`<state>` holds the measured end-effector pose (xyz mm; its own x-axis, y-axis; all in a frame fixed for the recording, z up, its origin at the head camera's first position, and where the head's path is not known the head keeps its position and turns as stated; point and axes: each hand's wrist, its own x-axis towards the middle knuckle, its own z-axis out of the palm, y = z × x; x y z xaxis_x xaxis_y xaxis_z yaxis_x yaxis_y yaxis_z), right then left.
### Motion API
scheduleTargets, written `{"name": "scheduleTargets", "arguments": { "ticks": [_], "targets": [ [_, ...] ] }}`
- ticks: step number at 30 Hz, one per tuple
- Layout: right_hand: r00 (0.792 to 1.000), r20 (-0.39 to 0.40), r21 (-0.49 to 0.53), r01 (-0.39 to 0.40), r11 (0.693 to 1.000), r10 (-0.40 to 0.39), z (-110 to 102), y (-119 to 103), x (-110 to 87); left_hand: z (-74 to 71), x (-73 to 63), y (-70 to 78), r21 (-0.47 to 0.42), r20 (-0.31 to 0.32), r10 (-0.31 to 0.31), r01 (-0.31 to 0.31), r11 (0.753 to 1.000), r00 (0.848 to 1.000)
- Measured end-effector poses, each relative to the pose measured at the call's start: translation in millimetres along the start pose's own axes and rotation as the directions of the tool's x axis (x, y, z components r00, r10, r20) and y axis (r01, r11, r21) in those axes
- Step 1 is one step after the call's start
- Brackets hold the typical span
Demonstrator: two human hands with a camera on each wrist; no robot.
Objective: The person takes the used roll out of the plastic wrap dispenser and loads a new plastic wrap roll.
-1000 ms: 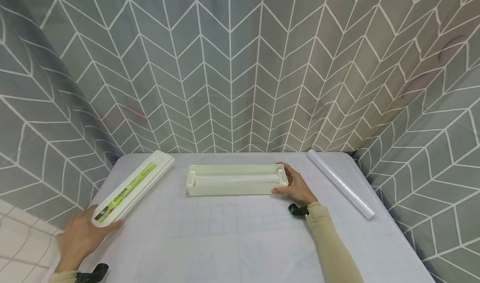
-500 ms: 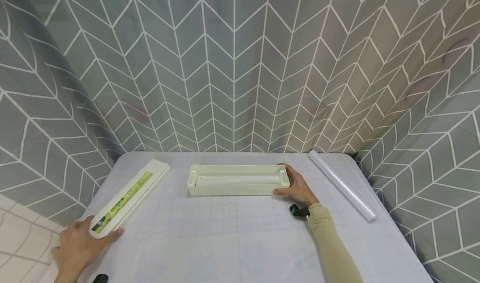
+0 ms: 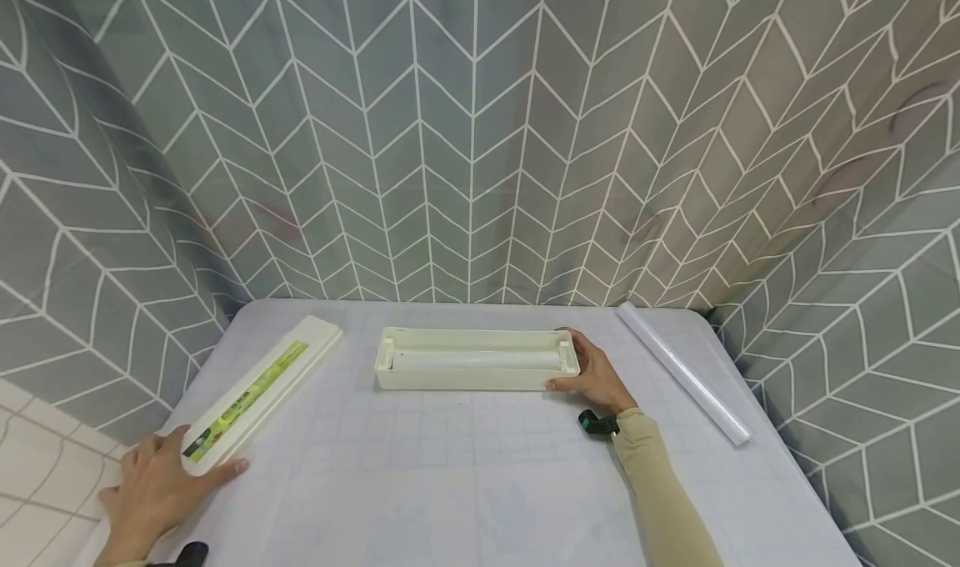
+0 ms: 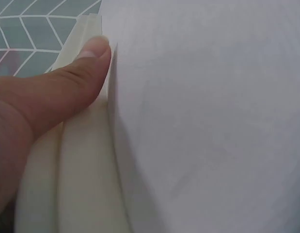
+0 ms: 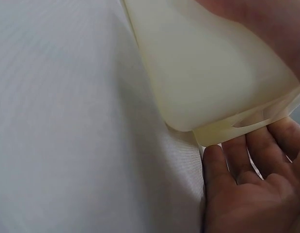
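Note:
A long cream lid (image 3: 251,396) with a green printed label lies slanted on the left of the table. My left hand (image 3: 150,488) holds its near end, thumb along the right side and fingers at the left. The thumb presses the lid's edge in the left wrist view. At mid-table sits an open cream cling film dispenser box (image 3: 465,379), with a white roll (image 3: 480,360) lying inside it. My right hand (image 3: 597,377) grips the box's right end, thumb on the front wall and fingers behind. Fingertips meet the box's lower edge in the right wrist view.
A roll of clear film (image 3: 684,373) lies slanted at the table's right side. The table (image 3: 450,484) has a pale cloth with faint grid lines. Grey patterned curtains (image 3: 480,133) hang behind it and at both sides.
My left hand has drawn the lid towards me and slightly left, and it now lies lower, flatter on the table. The box and my right hand have stayed in place.

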<state>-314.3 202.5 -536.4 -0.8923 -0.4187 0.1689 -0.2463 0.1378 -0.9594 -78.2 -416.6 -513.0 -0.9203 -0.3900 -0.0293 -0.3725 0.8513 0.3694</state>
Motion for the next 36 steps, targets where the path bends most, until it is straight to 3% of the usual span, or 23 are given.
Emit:
{"name": "scheduleTargets", "arguments": {
  "ticks": [14, 22, 25, 27, 31, 33, 36],
  "targets": [
    [1.000, -0.002, -0.016, 0.020, 1.000, -0.020, 1.3, 1.8, 4.5, -9.0, 2.7, 4.6, 0.011, 0.081, -0.022, 0.021, 1.000, 0.996],
    [1.000, 0.002, -0.030, -0.010, 1.000, 0.010, 3.2, -1.5, 6.7, -11.9, 6.4, 9.0, 0.065, 0.142, -0.081, 0.072, 0.995, 0.987],
    [1.000, 0.008, -0.042, -0.003, 0.999, 0.003, 1.2, -1.8, 6.6, -12.4, 7.0, 10.0, 0.057, 0.161, -0.075, 0.067, 0.996, 0.984],
    [1.000, 0.011, -0.050, 0.002, 0.999, -0.002, 0.0, -1.8, 6.0, -12.9, 5.4, 11.0, 0.047, 0.177, -0.061, 0.054, 0.997, 0.982],
    [1.000, 0.011, -0.073, 0.004, 0.997, -0.003, -1.7, -1.6, 1.9, -11.3, 0.8, 11.6, 0.020, 0.184, 0.026, -0.030, 0.999, 0.983],
    [1.000, 0.014, -0.078, -0.001, 0.997, 0.002, -2.2, -2.6, -0.7, -9.0, -0.6, 13.7, 0.015, 0.142, 0.081, -0.084, 0.996, 0.987],
    [1.000, 0.030, -0.076, -0.002, 0.997, 0.004, -3.8, -5.2, -2.3, -5.8, -0.9, 23.8, 0.007, 0.013, 0.177, -0.177, 0.984, 0.984]
  ]
}}
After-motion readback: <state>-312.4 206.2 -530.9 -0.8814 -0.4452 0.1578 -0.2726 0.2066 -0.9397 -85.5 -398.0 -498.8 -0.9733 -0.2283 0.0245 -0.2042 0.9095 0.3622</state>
